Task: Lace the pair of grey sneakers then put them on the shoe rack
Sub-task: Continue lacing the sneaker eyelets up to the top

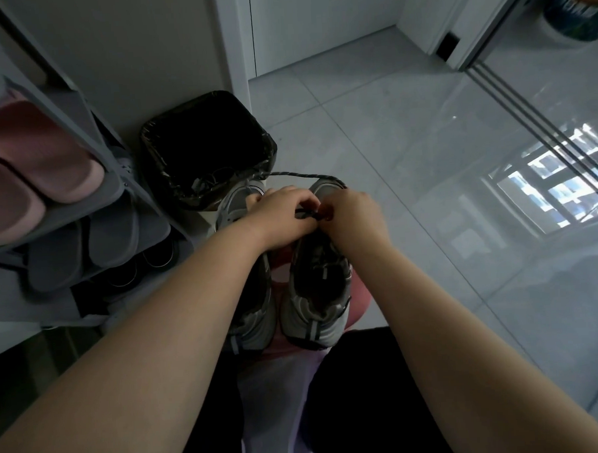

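Head | left hand (283, 216) pinches lace (306, 214) | right hand (353, 217) pinches lace | above grey sneaker (319, 294)

A pair of grey sneakers (314, 304) sits at the centre of the frame, silver-grey with darker grey panels and black insides. Their lace (298, 174) is dark with a fine pale speckle. A pink surface (357, 306) shows beneath them. At the left, the mid-grey shoe rack (80, 109) holds pink slippers (48, 158) above grey slippers (86, 249). Beside it, a bin (208, 141) has a glossy black liner. The floor (389, 136) is pale grey tile with thin grout lines. At the right it reflects blue-white window panes. Black trousers (359, 395) fill the bottom centre. Red shows at the fingertips of the right hand (353, 213).
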Demonstrator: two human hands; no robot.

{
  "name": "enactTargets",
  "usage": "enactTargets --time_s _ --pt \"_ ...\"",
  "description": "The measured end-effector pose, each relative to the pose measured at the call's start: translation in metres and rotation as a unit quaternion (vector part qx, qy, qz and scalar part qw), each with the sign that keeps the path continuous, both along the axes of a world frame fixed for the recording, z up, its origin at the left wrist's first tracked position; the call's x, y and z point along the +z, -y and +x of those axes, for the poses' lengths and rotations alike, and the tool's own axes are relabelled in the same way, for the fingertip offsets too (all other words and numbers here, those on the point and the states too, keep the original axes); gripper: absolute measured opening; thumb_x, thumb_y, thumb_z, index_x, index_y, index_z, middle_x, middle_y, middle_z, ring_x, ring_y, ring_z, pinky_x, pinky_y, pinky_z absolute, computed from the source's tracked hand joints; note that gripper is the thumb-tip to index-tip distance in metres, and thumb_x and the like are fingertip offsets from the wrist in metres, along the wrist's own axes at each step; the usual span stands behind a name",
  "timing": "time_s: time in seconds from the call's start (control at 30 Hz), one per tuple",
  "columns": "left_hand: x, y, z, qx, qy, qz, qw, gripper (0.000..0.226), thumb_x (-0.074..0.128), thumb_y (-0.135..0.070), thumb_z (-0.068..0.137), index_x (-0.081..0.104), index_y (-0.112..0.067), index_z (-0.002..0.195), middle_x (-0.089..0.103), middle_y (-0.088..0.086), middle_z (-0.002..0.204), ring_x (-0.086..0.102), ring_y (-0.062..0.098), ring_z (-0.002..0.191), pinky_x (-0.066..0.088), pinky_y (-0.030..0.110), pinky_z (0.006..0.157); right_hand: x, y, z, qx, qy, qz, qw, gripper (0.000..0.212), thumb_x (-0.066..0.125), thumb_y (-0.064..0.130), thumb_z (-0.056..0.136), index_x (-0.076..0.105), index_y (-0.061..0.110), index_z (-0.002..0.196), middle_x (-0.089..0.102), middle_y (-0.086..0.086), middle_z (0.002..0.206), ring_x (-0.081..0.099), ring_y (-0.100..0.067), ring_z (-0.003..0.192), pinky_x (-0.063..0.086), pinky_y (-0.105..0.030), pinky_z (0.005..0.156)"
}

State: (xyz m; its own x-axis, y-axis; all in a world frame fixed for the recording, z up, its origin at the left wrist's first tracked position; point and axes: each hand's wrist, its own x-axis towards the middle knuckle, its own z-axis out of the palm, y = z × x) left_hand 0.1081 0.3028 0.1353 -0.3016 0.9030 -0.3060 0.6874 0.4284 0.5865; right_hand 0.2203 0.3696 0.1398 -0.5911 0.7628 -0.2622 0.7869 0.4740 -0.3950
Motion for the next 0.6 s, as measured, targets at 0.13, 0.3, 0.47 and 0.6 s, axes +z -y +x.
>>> enactTargets --time_s 0.13,0.3,0.47,0.6 --pt "0.000 0.001 0.003 -0.004 0.004 0.015 1.000 0.035 0.057 -0.029 0.080 0.054 -0.034 0.114 0.056 -0.014 0.120 0.050 0.011 0.117 0.019 0.033 0.091 -0.005 0.008 -0.003 -0.016 0.039 0.046 0.998 0.028 0.048 0.008 0.087 0.064 0.013 0.109 0.065 -0.014 0.102 0.060 -0.034 0.095 0.036 -0.029 0.066" --pt "0.004 0.003 0.004 -0.024 0.009 0.041 0.999 0.048 0.055 -0.021 0.080 0.048 -0.038 0.125 0.057 -0.015 0.126 0.044 0.013 0.125 0.016 0.032 0.096 -0.005 0.004 -0.003 0.010 0.052 0.051 0.997 0.028 0.045 0.015 0.093 0.062 0.012 0.114 0.065 -0.013 0.108 0.060 -0.033 0.099 0.035 -0.028 0.066" --pt "0.010 0.002 0.008 -0.025 -0.022 -0.005 0.999 0.042 0.049 -0.029 0.085 0.049 -0.043 0.125 0.059 -0.011 0.111 0.037 0.018 0.123 0.017 0.037 0.100 0.010 -0.009 0.005 0.045 0.052 0.032 0.997 0.023 0.048 0.016 0.090 0.066 0.008 0.102 0.066 -0.016 0.102 0.060 -0.035 0.095 0.033 -0.028 0.064" --pt "0.014 0.000 0.014 -0.021 -0.066 -0.020 0.997 0.032 0.044 -0.037 0.088 0.053 -0.042 0.118 0.060 -0.010 0.115 0.031 0.017 0.126 0.015 0.038 0.100 0.025 -0.009 0.008 0.062 0.004 0.033 0.998 0.015 0.053 0.008 0.084 0.068 0.009 0.085 0.066 -0.015 0.090 0.059 -0.034 0.087 0.036 -0.030 0.062"
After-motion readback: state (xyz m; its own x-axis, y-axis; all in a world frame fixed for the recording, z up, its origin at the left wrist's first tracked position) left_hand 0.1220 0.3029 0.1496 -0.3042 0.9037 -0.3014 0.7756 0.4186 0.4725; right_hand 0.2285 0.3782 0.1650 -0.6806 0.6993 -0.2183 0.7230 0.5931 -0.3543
